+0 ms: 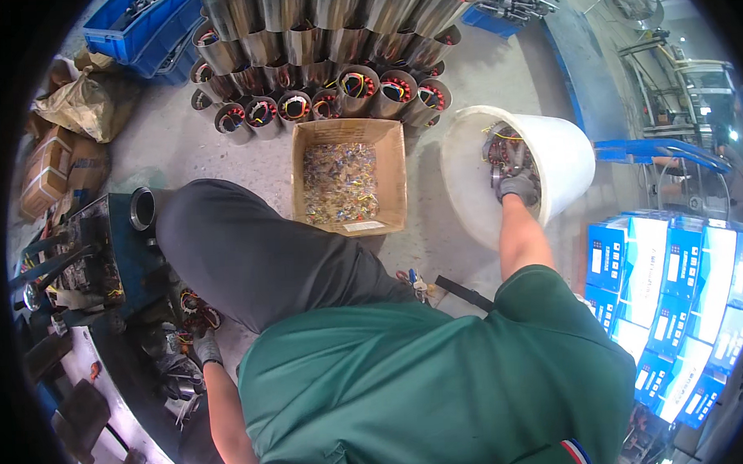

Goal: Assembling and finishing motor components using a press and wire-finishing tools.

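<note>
Far out to the right, my right hand (516, 187), in a grey glove, reaches into a white plastic bucket (561, 164) lying tipped with its mouth toward me. Its fingers are closed at the rim of a wound stator (496, 151) with copper coils and yellow wires; other stators lie around it and partly hide the grip. Low on the left, my gloved left hand (206, 347) is closed at the edge of another wound stator (199, 308) with reddish coils. Its dark fingertips blend into the shadow there, beside a heap of metal parts (180, 374).
An open cardboard box (392, 178) with small colourful scraps stands ahead of me. Behind it rise stacked metal cylinders (299, 46) holding wound stators. Blue crates (127, 36) sit far left, a dark machine (94, 250) at left, and blue-white cartons (676, 295) at right.
</note>
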The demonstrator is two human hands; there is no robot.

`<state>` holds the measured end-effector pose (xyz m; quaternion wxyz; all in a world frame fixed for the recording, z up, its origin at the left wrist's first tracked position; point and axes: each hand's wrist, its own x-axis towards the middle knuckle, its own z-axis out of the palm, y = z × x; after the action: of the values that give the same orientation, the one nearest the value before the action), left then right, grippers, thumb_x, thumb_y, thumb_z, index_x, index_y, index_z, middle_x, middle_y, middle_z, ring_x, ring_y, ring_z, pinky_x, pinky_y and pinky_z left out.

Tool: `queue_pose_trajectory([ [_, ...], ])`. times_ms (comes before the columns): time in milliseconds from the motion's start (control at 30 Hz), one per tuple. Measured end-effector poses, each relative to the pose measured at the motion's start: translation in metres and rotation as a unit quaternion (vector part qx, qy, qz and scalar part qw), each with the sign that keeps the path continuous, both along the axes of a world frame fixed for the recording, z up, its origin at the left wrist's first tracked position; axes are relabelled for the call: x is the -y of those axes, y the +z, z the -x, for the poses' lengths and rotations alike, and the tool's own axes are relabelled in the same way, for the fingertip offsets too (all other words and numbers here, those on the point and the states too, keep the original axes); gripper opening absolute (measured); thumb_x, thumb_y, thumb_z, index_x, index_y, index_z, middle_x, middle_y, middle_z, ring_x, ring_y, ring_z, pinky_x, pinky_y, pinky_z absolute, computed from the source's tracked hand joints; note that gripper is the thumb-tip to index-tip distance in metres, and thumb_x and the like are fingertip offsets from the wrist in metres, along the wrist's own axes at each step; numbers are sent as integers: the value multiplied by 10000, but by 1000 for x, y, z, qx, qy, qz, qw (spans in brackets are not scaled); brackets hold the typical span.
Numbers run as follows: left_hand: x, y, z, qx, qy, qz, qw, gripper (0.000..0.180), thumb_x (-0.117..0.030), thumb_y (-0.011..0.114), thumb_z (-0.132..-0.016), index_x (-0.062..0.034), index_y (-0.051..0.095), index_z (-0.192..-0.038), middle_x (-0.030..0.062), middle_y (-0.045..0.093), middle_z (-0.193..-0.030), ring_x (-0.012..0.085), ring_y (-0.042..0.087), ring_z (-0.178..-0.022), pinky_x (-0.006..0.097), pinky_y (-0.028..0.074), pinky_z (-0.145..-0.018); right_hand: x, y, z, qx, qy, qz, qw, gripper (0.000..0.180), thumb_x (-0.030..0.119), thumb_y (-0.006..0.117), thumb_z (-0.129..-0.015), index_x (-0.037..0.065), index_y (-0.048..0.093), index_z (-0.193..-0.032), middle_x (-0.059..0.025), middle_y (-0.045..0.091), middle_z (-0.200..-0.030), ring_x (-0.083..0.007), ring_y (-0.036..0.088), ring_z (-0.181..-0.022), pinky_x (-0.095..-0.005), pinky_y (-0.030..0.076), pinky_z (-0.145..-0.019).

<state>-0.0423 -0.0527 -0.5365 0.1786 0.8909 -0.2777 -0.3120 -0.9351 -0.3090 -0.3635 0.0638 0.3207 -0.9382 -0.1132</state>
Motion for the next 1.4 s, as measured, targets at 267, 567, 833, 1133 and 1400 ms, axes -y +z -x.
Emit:
queue_pose_trajectory([
  [267,18,44,30,-124,-13,64,990,419,-41,680,-903,5,615,-1314,119,680,-1264,241,640,-1140,337,464,-1026,-10,-127,162,175,-219,232,932,612,336,775,-791,118,624,-1343,-102,656,-1356,-269,610,-1253,-338,470,-1039],
  [567,-16,95,9,-98,49,70,991,420,-5,633,-948,4,577,-1364,93,664,-1279,203,624,-1161,307,475,-1033,4,-77,23,165,-179,210,947,474,216,679,-892,66,605,-1335,-133,665,-1331,-281,641,-1174,-350,495,-986],
  [833,146,208,87,-114,81,390,910,417,-106,650,-974,39,569,-1357,134,648,-1281,219,617,-1163,342,503,-1008,-8,-186,-36,375,-173,581,701,289,375,573,-969,126,691,-1053,-62,700,-938,-242,659,-876,-380,526,-812],
  [1133,296,437,293,-245,-139,491,824,420,-112,574,-981,44,559,-1371,171,658,-1251,239,664,-1102,350,532,-973,45,-41,-201,770,84,472,421,201,25,637,-911,39,544,-1088,-45,648,-992,-186,634,-902,-356,538,-800],
  [1400,334,319,379,-560,-90,150,810,562,-459,734,-903,-90,565,-1292,93,640,-1105,199,657,-934,359,580,-799,50,141,-314,437,629,341,545,562,-151,689,-640,77,593,-1145,-100,648,-1034,-279,628,-927,-372,510,-821],
])
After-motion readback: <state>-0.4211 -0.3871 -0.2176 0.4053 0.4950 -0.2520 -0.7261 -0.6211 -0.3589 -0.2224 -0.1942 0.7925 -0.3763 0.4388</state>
